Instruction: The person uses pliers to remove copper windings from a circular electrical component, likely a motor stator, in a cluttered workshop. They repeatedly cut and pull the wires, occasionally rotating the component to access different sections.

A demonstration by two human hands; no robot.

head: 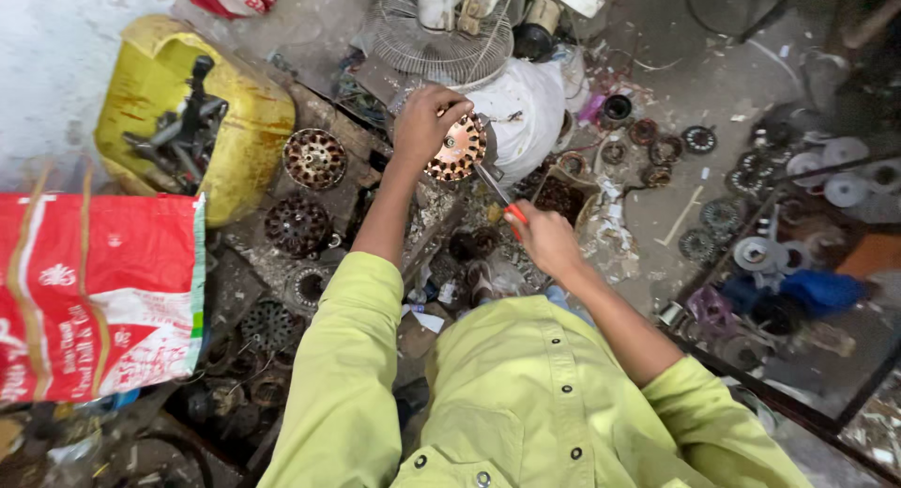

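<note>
Just above the frame's centre, a round copper-wound stator [456, 150] is gripped at its rim by the left hand [424, 124]. The right hand [544, 236] clenches a red-handled screwdriver [497, 195], tip at the stator. Around lies a grimy concrete floor [676, 66] strewn with similar stators [313, 158]; a yellow jerrycan [235, 122] sits upper left.

a yellow tub [169, 94] of metal parts sits beside a red sack [94, 291]; a fan grille [441, 38] lies beyond.
</note>
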